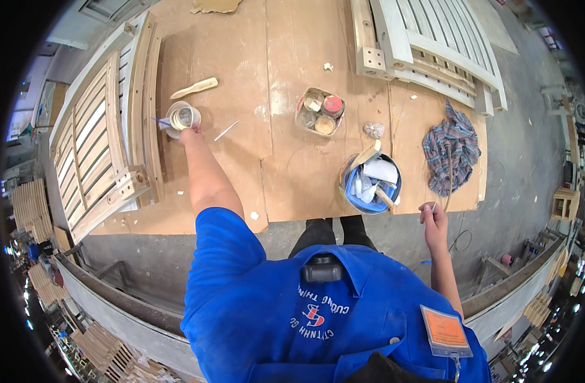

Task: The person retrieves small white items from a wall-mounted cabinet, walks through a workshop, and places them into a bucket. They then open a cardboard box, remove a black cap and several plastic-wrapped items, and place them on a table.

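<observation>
My left arm reaches out to the far left, where my left hand (pixel 191 133) grips the near rim of a clear plastic cup (pixel 189 110) with whitish contents. A thin blue stick (pixel 159 121) pokes out over the cup's left side. Just beyond the cup lies a pale wooden-handled scraper or brush (pixel 195 88), and a thin white stick (pixel 227 130) lies to its right. On the right, my right hand (pixel 435 221) hangs beside the table's front edge with its fingers curled together. Whatever those fingers pinch, if anything, is too small to make out.
Slatted wooden frames stand at left (pixel 94 127) and far right (pixel 426 45) on the cardboard-covered table (pixel 235 166). A square tray of small jars (pixel 315 132), a bucket of tools and cloths (pixel 398 168), a crumpled lump (pixel 373 130) and a plaid rag (pixel 442 156) also lie there.
</observation>
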### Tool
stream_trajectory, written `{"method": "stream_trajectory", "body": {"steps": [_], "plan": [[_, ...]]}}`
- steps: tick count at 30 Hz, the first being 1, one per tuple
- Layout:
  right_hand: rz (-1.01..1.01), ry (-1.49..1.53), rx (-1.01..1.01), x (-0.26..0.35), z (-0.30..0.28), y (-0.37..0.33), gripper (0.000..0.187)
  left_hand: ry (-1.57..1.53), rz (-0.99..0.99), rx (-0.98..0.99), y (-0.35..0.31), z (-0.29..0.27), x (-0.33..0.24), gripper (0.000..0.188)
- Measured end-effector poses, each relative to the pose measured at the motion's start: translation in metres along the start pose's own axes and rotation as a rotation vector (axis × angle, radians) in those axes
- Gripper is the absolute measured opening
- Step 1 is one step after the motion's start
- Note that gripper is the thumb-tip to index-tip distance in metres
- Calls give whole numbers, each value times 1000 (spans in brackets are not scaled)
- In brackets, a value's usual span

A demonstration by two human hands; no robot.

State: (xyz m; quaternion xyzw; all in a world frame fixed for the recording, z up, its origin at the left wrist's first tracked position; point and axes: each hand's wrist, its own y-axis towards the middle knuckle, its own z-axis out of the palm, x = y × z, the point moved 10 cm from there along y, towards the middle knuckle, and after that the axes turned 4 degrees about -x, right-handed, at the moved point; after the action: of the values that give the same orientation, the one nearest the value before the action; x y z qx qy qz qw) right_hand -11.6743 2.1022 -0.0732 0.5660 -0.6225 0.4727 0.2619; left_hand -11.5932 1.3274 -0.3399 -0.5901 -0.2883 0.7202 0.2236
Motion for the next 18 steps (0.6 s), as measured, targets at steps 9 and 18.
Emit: {"method": "stream_trajectory", "body": {"steps": [9, 18], "plan": [[-22, 34, 10, 21, 13, 7, 19, 781, 656, 814, -210, 97, 87, 21], [-142, 104, 96, 34, 18, 8, 18, 1704, 902, 825, -316, 128, 186, 31]]}}
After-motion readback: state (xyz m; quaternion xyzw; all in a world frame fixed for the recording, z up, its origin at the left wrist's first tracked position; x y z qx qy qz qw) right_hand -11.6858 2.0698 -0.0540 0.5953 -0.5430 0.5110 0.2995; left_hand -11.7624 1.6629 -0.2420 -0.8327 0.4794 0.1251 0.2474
